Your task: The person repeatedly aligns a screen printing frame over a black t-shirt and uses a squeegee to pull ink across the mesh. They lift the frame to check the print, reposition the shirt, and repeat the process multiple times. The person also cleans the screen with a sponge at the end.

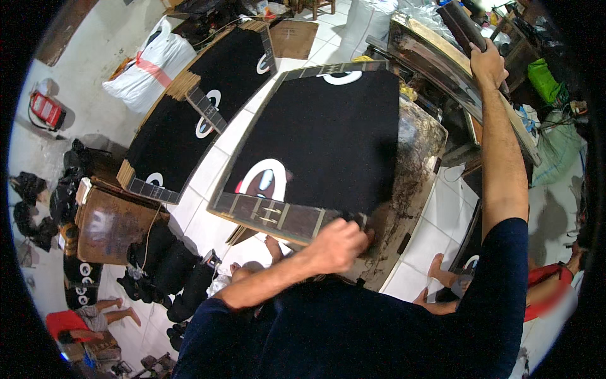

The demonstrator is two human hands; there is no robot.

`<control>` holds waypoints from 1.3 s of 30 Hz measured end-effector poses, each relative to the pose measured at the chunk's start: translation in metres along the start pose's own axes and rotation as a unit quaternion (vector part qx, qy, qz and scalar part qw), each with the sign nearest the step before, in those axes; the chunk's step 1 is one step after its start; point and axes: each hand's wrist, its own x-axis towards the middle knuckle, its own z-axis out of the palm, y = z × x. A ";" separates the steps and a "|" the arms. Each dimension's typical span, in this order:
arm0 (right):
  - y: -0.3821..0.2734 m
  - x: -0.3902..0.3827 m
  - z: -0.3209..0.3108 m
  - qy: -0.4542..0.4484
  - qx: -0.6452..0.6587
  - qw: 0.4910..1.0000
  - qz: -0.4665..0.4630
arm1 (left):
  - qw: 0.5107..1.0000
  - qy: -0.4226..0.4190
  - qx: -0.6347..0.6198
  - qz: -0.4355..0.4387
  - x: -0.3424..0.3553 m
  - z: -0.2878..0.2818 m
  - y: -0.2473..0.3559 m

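My right hand (489,63), raised at the far right, is closed around a long dark brown bar (463,25). My left hand (341,245) is closed at the near-right edge of a board in front of me; its fingertips are partly hidden, and what they pinch cannot be made out. Black cloth (315,136) lies flat over this board, with white, eye-like prints (262,178) at its near-left and far ends. A dark strip with pale cross marks (271,213) runs along its near edge, and a similar strip along the far edge.
Left of the board, a stack of brown boards bears more printed black cloth (167,129). A long wooden frame (435,57) leans at the far right beside a stained table (420,151). White sacks (151,63), a red fire extinguisher (47,110) and people in red (66,328) are around.
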 end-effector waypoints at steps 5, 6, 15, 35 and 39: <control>0.001 -0.005 0.003 0.008 -0.009 1.000 -0.007 | 0.997 -0.027 0.021 0.073 -0.022 0.111 -0.005; 0.002 -0.007 0.004 0.015 -0.010 1.000 -0.007 | 0.996 -0.025 0.034 0.080 -0.027 0.124 -0.010; 0.006 -0.008 0.008 0.026 -0.024 0.999 0.003 | 0.904 0.036 0.052 -0.423 -0.116 0.038 -0.170; -0.031 -0.049 -0.029 0.094 0.110 0.989 -0.026 | 0.709 0.312 -0.258 -0.578 -0.221 -0.039 -0.247; -0.030 -0.052 -0.027 0.094 0.108 0.990 -0.003 | 0.733 0.292 -0.269 -0.553 -0.213 0.010 -0.252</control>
